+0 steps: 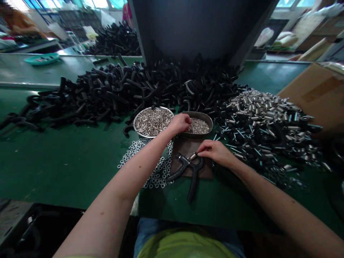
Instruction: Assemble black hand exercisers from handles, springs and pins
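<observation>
My left hand (179, 123) reaches over the rim of a dark round bowl (208, 121) of small shiny metal parts, fingers curled down into them. What it pinches is hidden. My right hand (215, 150) is closed on a small metal spring at the top of a black hand-grip exerciser (191, 172), which lies on a brown pad (182, 147). Left of the bowl stands a silver bowl (152, 122) full of small metal tubes. A spread of metal washers (156, 172) lies on the green table beneath my left forearm.
A long heap of black plastic handles (129, 89) fills the back of the green table (67, 165). Metal springs and screws (266, 118) lie heaped at right. A cardboard box (319, 93) stands far right. A dark hopper (199, 28) rises behind. Another person sits far left.
</observation>
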{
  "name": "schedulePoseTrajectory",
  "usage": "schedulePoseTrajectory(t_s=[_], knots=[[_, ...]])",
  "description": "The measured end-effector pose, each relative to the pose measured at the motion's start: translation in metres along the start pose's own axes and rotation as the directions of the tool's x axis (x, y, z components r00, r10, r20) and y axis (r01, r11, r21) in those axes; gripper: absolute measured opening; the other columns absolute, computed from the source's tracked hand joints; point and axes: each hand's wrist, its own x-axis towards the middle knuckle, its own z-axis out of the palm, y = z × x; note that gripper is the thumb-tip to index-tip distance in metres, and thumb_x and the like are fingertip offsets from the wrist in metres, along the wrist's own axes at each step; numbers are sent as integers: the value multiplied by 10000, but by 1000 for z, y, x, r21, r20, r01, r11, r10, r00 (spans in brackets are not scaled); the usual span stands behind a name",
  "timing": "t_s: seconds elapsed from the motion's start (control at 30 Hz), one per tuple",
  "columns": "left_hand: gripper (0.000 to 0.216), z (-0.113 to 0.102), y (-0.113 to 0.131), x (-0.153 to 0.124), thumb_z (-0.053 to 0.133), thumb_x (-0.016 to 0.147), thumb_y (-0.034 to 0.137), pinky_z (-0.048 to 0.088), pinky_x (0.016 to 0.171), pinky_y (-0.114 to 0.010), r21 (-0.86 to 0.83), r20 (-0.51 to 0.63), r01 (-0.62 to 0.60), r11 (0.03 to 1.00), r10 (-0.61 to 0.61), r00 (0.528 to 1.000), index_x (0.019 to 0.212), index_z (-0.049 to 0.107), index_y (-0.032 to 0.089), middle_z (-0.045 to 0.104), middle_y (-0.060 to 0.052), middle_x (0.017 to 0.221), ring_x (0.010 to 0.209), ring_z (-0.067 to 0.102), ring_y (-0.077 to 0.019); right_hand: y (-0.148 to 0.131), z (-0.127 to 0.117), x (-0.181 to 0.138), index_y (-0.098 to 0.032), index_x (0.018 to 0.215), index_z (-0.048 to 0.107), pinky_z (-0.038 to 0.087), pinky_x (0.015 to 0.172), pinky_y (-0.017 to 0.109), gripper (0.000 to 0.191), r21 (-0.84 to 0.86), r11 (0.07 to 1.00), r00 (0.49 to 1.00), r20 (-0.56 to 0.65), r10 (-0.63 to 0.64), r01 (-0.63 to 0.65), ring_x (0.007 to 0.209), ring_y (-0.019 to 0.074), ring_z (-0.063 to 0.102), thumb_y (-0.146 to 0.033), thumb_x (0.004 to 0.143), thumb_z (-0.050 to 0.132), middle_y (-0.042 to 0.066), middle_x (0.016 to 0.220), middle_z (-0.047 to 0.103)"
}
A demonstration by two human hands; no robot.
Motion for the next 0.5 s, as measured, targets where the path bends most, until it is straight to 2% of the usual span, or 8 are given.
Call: schedulePoseTrajectory(t_s=[0.23, 0.33, 0.43, 0.5], knots=[[89, 4, -8, 2, 610, 756, 144, 472, 707, -249, -153, -10, 16, 988, -17, 1000, 822, 669, 142, 667, -16, 664, 633, 618, -122, -3, 0, 3, -180, 713, 683, 448, 679, 275, 69, -123, 992, 1000, 12, -14, 15, 709, 149, 596, -241, 693, 658, 12, 764, 644], [79, 4, -9, 1, 605, 763, 156, 482, 703, -263, -235, -15, 8, 972, -12, 1000, 825, 646, 130, 656, -18, 659, 611, 612, -118, -10, 0, 6, -183, 694, 671, 428, 620, 264, 41, -144, 987, 997, 28, 74, -70, 653, 143, 577, -219, 676, 662, 3, 702, 644], [70, 2, -7, -3, 625, 748, 138, 492, 667, -253, -332, -20, 5, 943, -12, 1000, 814, 623, 114, 643, -14, 671, 591, 602, -102, -15, -1, 11, -176, 656, 637, 396, 513, 243, 23, -92, 980, 977, 97, 188, -179, 550, 128, 536, -185, 652, 658, -13, 582, 602], [75, 0, -4, -6, 620, 747, 105, 499, 657, -243, -390, -31, 3, 921, -17, 999, 821, 607, 104, 640, -16, 704, 601, 599, -87, -16, -1, 16, -173, 635, 603, 387, 464, 228, 43, -46, 977, 966, 148, 212, -207, 505, 116, 513, -162, 643, 644, -24, 540, 572]])
